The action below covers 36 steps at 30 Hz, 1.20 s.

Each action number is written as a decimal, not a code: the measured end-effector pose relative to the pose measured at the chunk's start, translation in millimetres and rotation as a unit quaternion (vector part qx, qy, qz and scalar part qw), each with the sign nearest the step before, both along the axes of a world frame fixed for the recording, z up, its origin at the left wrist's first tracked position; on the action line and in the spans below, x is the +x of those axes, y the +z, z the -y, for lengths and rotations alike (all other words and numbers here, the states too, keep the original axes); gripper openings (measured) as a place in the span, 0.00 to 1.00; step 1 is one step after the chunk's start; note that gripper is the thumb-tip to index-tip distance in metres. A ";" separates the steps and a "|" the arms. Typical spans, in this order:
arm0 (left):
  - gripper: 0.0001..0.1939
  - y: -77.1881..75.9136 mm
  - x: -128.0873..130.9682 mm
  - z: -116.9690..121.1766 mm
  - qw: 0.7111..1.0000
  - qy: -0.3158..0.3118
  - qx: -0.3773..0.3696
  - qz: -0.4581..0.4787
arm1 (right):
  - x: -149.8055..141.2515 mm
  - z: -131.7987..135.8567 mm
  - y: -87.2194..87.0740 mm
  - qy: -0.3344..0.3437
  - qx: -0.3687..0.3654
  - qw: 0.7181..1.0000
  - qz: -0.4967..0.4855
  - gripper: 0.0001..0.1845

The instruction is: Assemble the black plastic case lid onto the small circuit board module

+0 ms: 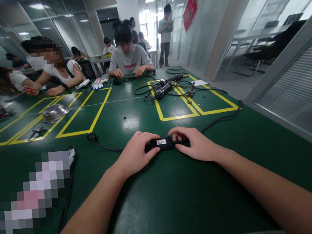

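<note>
A black power adapter (166, 143) with a white label lies flat on the green table in front of me. My left hand (140, 149) grips its left end between thumb and fingers. At the opposite end, my right hand (195, 142) has its thumb and curled fingers about the adapter's edge and the cable there. From under my left hand a black cord (106, 148) runs left to a black plug (91, 137). Another black cable (221, 118) leaves past my right hand toward the table's right edge.
Black electric screwdrivers (164, 88) with coiled cables lie ahead, across yellow tape rectangles (179, 117). Left are a metal bowl (55, 112), a small dark tool (37, 131) and a blurred-out long object (34, 191). Co-workers sit opposite (130, 59) and at the left (60, 68). Glass partitions stand right.
</note>
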<state>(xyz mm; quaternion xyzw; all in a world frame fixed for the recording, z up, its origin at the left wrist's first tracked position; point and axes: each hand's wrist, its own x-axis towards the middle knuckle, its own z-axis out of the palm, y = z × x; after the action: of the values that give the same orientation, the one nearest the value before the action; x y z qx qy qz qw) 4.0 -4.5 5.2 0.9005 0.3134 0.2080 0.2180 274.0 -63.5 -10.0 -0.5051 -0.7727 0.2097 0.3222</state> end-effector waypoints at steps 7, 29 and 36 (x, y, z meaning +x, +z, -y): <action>0.15 -1.6 -0.7 -0.9 1.000 -0.002 -0.008 0.001 | -0.3 0.5 1.5 0.001 0.001 1.000 0.003 0.18; 0.16 -2.4 0.9 -0.2 0.999 0.015 -0.028 0.003 | 1.7 0.6 0.5 -0.003 -0.001 1.000 0.006 0.17; 0.19 -1.6 3.7 -0.1 0.999 0.010 -0.040 -0.008 | 3.9 0.7 0.3 0.002 0.001 1.000 0.003 0.17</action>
<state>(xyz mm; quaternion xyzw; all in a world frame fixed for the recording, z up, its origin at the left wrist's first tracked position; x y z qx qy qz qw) 7.7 -4.4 3.6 0.8894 0.3325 0.1908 0.2491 278.0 -64.2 -9.7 -0.5042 -0.7747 0.2082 0.3198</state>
